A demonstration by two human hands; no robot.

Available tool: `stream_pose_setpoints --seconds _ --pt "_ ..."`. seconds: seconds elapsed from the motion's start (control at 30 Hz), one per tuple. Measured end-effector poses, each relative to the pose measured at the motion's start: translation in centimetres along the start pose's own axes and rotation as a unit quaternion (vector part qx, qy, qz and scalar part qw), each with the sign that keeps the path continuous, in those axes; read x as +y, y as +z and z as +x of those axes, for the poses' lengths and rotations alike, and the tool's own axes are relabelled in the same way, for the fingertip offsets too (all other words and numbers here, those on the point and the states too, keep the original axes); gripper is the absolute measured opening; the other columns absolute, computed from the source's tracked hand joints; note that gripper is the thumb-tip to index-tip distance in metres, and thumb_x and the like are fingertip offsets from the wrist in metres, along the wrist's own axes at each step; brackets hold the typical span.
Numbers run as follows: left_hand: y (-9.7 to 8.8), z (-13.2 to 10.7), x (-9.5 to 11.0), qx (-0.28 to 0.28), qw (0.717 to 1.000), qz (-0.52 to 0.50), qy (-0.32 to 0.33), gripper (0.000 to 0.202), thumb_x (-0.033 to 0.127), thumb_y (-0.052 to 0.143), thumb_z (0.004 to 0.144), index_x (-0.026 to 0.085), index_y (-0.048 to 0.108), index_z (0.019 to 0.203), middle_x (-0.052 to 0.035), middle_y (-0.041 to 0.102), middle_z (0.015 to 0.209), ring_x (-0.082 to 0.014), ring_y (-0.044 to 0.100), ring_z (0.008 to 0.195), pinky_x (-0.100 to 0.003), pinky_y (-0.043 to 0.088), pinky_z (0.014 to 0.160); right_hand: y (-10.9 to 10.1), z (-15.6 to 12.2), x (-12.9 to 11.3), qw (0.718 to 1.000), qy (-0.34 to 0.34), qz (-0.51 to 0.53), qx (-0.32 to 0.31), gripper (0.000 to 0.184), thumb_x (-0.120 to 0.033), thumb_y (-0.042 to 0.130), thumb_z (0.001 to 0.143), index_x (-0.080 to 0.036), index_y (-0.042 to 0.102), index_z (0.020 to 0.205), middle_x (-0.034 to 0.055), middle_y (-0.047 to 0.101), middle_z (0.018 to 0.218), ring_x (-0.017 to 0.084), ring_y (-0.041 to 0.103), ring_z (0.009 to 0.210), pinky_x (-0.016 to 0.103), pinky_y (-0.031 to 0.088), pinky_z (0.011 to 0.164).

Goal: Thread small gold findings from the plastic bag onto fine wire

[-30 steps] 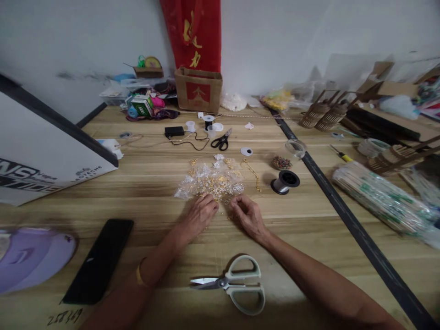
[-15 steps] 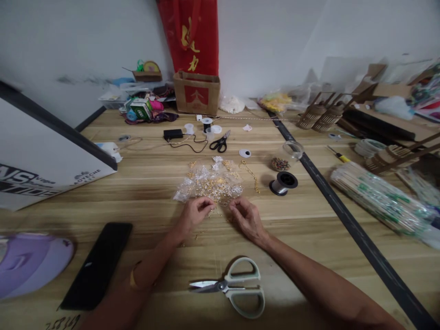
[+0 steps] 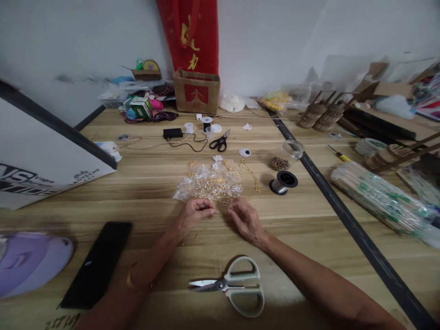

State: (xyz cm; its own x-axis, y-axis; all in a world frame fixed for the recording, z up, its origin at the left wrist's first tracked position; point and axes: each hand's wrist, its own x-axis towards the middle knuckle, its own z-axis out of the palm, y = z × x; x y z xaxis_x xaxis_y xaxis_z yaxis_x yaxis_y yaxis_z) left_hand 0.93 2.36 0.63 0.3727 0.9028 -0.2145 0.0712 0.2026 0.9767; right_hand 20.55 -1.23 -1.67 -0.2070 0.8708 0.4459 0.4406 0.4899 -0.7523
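Observation:
My left hand (image 3: 198, 213) is at the near edge of a pile of small gold and silver jewelry findings (image 3: 220, 185), with clear plastic bags (image 3: 187, 185) among them. Its thumb and forefinger are pinched together, and whatever lies between them is too small to name. Facing it, a short gap away, my right hand (image 3: 245, 219) has its fingertips drawn together too; I cannot make out what they hold. A gold chain (image 3: 252, 175) lies to the right of the pile. Tiny gold pieces (image 3: 199, 233) are scattered below my left hand.
White-handled scissors (image 3: 225, 286) lie nearest me, with a black phone (image 3: 96, 266) to the left. Right of the pile are a wire spool (image 3: 283, 183) and a jar of beads (image 3: 282, 162). Black scissors (image 3: 220, 143) lie beyond it. Bagged sticks (image 3: 381, 197) are far right.
My left hand has shifted slightly right and toward me, its fingertips lower. My right hand has moved slightly left at the fingers. The objects on the table keep their places.

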Motion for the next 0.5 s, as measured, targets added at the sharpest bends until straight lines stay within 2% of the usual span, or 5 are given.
stream_pose_setpoints --seconds 0.5 --pt "0.25 -0.03 -0.91 -0.018 0.999 -0.037 0.005 0.024 0.028 0.078 0.058 0.013 0.067 0.073 -0.0024 0.069 0.068 -0.0112 0.06 0.059 -0.023 0.048 0.061 0.03 0.03 -0.29 0.997 -0.077 -0.022 0.009 0.008 -0.02 0.047 0.089 -0.021 0.052 0.082 0.0027 0.056 0.073 0.018 0.05 0.072 0.034 0.042 0.072"
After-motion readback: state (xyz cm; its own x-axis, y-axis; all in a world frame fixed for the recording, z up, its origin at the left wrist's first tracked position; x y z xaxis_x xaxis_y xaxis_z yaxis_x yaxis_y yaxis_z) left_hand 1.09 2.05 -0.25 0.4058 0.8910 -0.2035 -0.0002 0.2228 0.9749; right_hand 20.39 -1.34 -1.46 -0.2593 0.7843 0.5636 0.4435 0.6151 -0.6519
